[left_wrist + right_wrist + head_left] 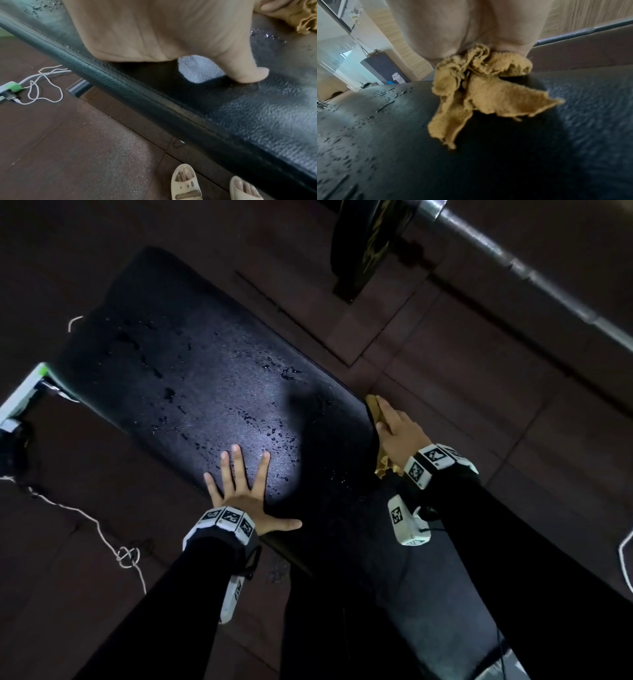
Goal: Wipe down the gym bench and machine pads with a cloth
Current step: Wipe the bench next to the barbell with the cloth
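Note:
A black padded gym bench [191, 364] runs from the lower right to the upper left, with water droplets across its top. My left hand [239, 487] lies flat on the near left part of the pad, fingers spread straight. My right hand [397, 429] presses a yellow cloth [371, 405] against the bench's right edge, and cloth ends stick out under the wrist. In the right wrist view the bunched yellow cloth [481, 86] sits under my palm on the pad [385, 135]. The left wrist view shows my thumb [247, 70] on the pad [257, 115].
A barbell bar [534, 272] with a black weight plate [366, 244] crosses the upper right. White cables [85, 518] and a white-green power strip [25, 392] lie on the dark floor at left. My feet in pale slippers [185, 184] stand beside the bench.

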{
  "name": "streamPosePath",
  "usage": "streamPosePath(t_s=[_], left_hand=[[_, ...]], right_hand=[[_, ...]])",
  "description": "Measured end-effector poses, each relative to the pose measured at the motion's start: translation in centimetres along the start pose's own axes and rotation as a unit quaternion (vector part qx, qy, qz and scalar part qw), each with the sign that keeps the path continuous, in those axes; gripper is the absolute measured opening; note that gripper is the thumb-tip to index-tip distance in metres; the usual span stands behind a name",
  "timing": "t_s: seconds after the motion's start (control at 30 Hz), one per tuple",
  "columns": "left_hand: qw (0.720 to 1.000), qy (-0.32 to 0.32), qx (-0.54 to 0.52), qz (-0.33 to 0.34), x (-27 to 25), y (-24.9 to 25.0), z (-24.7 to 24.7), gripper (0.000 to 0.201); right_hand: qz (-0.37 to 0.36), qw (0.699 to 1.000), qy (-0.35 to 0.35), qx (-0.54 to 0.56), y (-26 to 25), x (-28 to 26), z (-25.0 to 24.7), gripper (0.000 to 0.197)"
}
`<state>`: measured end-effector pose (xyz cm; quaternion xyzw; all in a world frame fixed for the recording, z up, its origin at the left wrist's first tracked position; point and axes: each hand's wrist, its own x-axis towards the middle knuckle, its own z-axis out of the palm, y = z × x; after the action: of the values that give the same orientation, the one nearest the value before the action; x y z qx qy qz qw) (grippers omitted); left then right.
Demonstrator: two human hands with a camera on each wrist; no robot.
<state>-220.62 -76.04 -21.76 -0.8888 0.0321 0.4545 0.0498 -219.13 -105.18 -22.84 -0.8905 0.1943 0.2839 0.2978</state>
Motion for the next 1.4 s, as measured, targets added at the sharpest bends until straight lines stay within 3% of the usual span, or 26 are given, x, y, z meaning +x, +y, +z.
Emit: streamPosePath(t_s=[0.13,0.33,0.47,0.67,0.77,0.9,1.0,1.13,1.2,1.27,1.33,1.4], left_hand=[[1.000,-0.014,0.001,0.011,-0.4,0.0,-0.4,0.143],[0.999,-0.033,-0.002,0.025,-0.4,-0.1,-0.7,0.141],[0.999,-0.032,-0.006,0.033,-0.3,-0.1,-0.6,0.142],[0.999,-0.020,-0.010,0.035,-0.3,-0.2,-0.4,0.142],[0.999,-0.019,-0.008,0.032,-0.3,-0.3,-0.4,0.142],[0.999,-0.014,-0.008,0.029,-0.5,-0.1,-0.5,0.142],[0.999,-0.014,-0.012,0.040,-0.6,-0.2,-0.5,0.142],[0.998,-0.020,-0.015,0.049,-0.5,-0.3,-0.5,0.142],[0.999,-0.017,-0.015,0.049,-0.5,-0.3,-0.5,0.141],[0.999,-0.013,-0.013,0.048,-0.5,-0.3,-0.4,0.141],[0.999,-0.012,-0.009,0.044,-0.5,-0.3,-0.4,0.142],[0.999,-0.011,-0.006,0.041,-0.4,-0.2,-0.4,0.142]], right_hand=[[-0.033,0.999,0.005,0.020,2.8,-2.3,-0.6,0.054],[-0.017,1.000,0.022,0.006,6.8,-5.8,-0.6,0.057],[-0.024,0.999,0.022,-0.013,3.6,-3.2,-0.4,0.055],[-0.146,0.980,0.018,-0.136,-6.0,2.9,1.2,0.057],[-0.216,0.946,0.033,-0.238,-8.4,1.9,3.7,0.059],[-0.281,0.926,0.037,-0.250,-6.1,-3.7,6.3,0.063],[-0.306,0.911,0.036,-0.276,-1.7,-7.3,6.3,0.079],[-0.201,0.939,-0.009,-0.278,2.3,-8.0,3.0,0.120],[-0.140,0.961,-0.006,-0.237,2.7,-6.3,1.7,0.108],[-0.113,0.976,0.012,-0.186,1.7,-4.1,1.0,0.077],[-0.117,0.980,0.034,-0.159,-0.4,-1.8,0.7,0.061],[-0.136,0.974,0.042,-0.175,-2.9,0.3,0.9,0.057]])
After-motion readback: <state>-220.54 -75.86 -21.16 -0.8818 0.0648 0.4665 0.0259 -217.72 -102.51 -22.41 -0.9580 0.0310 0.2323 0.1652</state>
